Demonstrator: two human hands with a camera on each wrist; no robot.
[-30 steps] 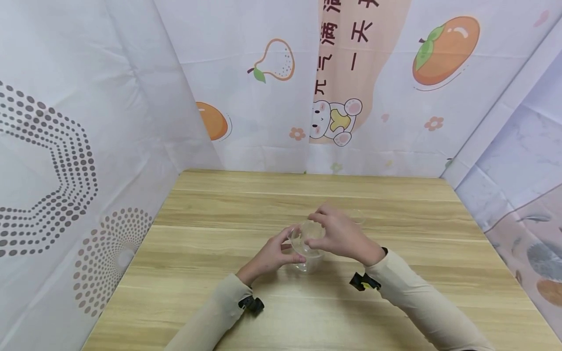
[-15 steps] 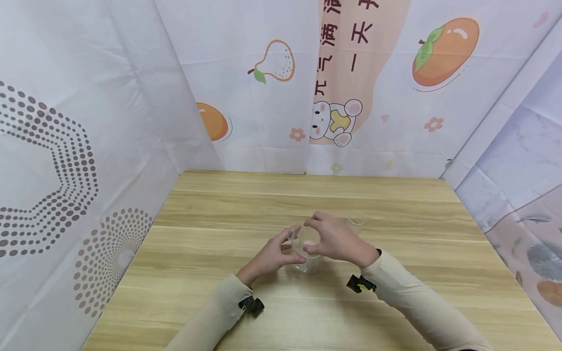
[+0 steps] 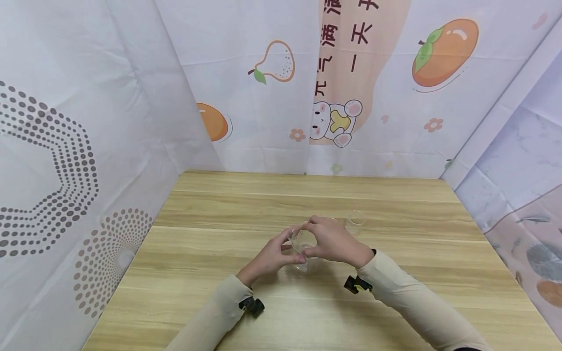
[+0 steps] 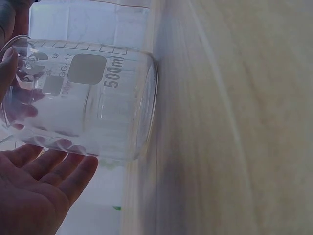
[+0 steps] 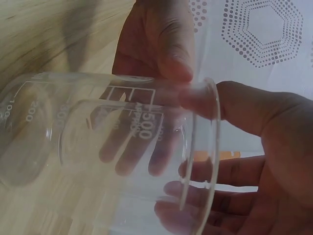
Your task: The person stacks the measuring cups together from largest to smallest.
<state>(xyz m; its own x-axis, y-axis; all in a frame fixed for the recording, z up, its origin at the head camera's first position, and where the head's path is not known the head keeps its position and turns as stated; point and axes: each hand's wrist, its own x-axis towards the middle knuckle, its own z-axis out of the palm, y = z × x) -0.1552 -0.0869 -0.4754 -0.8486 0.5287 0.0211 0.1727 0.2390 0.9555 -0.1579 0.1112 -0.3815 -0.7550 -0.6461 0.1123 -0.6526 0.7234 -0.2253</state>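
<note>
A clear 500 ml glass beaker [image 4: 112, 107] stands upright on the table. My left hand [image 3: 272, 256] holds its side, thumb on the near side and fingers round the far side. Inside it sits a smaller glass beaker [image 4: 73, 115], its bottom apparently above the larger one's base in the left wrist view. My right hand [image 3: 335, 241] grips the smaller beaker near the top, thumb and fingers reaching into the larger beaker's mouth [image 5: 215, 122]. In the head view, the right hand partly covers both beakers.
Another clear glass beaker [image 3: 354, 223] stands behind the right hand. Beside it a further glass rim [image 3: 330, 221] shows, mostly hidden by that hand. The wooden table [image 3: 210, 312] meets printed curtains [image 3: 246, 122] at the back and sides.
My right hand has moved left and slightly toward me, and the smaller beaker has gone down into the larger one. The left hand stays in place. More glassware shows behind the right hand.
</note>
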